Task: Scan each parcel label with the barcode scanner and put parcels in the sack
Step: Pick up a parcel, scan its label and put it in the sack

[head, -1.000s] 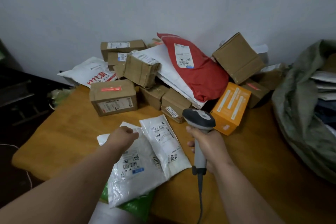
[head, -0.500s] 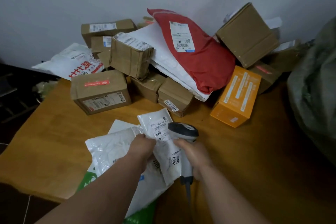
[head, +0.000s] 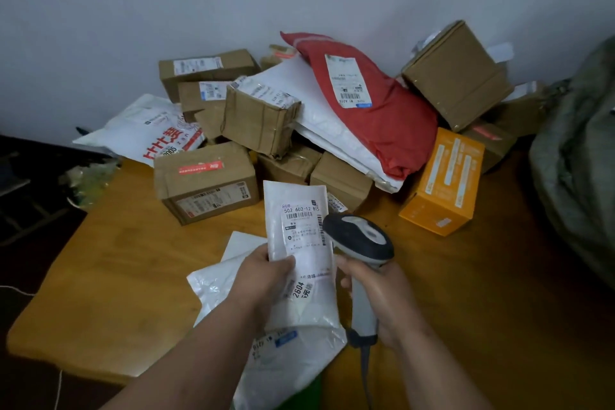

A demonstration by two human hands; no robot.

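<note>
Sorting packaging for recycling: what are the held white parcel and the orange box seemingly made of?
White parcel: apparently thin plastic film, slightly glossy, since it wrinkles and flexes where the left hand grips it. Orange box: likely printed cardboard, matte, with crisp folded edges.

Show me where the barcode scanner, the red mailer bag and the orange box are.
barcode scanner (head: pixel 361 240), head view, on its dark head.
red mailer bag (head: pixel 396 130), head view, on its bare middle.
orange box (head: pixel 446 183), head view, on its top face.
</note>
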